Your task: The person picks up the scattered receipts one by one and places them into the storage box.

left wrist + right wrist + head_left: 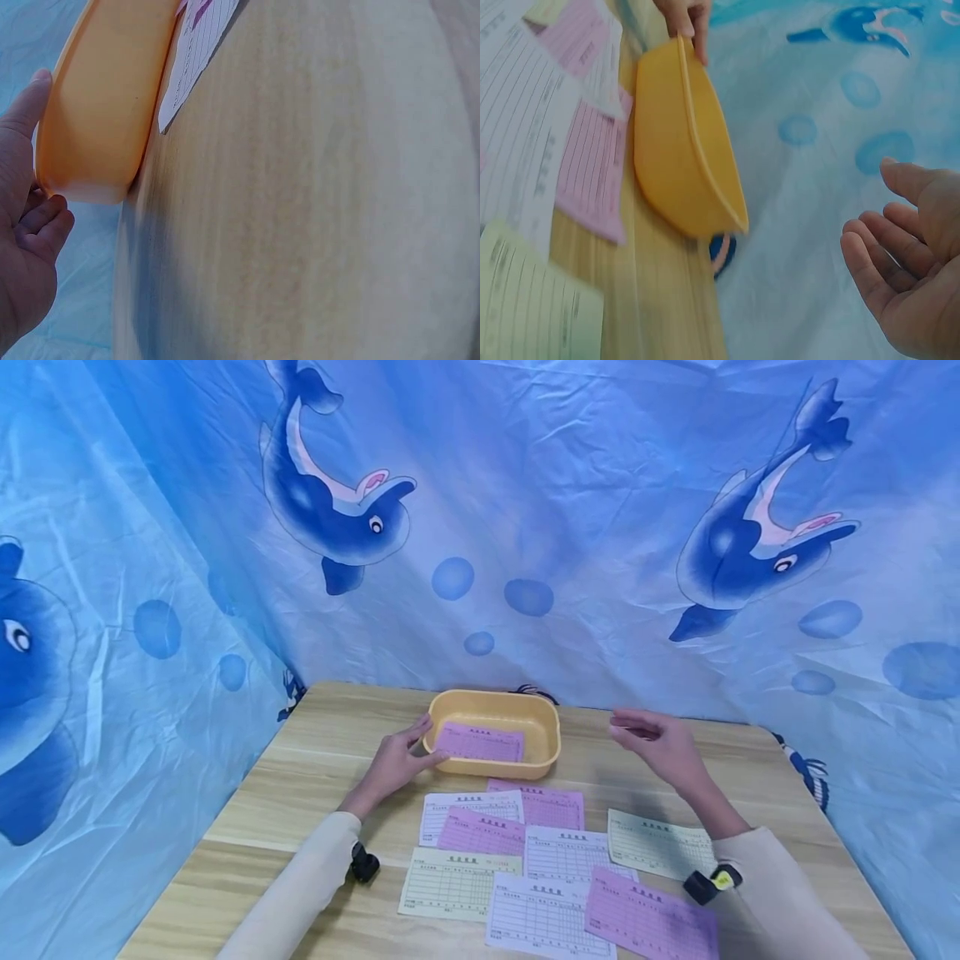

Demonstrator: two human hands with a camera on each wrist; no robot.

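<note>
A yellow-orange basin (542,768) stands near the table's back edge with a pink slip (480,743) inside it. At its left end, my left hand (393,767) holds the rim, thumb on the near side and fingers round the left end; the left wrist view shows this hand (26,217) against the basin's wall (105,105). My right hand (663,752) hangs in the air to the right of the basin, holding nothing. In the right wrist view this hand (915,262) has its fingers loosely bent and apart from the basin (664,135).
Several printed slips lie in front of the basin, partly overlapping: white ones (551,918), pink ones (652,920), a yellowish one (450,885) and a green one (656,845). Blue sheeting with dolphins (480,527) hangs behind the wooden table (247,843).
</note>
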